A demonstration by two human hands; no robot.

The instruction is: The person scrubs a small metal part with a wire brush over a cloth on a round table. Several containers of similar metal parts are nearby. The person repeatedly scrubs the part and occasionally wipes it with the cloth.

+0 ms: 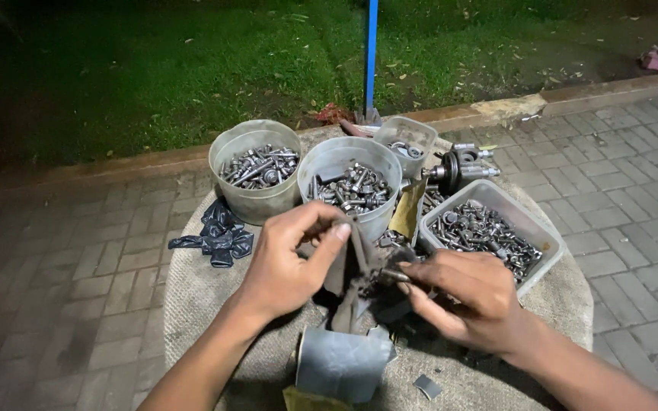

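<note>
My left hand pinches the upper edge of a dark grey plastic bag and holds it up over the round stone table. My right hand grips a small metal bolt at the bag's mouth, fingertips closed around it. Behind my hands stand two round clear tubs of bolts and a rectangular clear tub of nuts and bolts to the right.
A small clear tub and a black metal part sit at the table's back. A crumpled black bag lies at left, a grey sheet piece at the near edge. Paving, a blue pole and grass surround the table.
</note>
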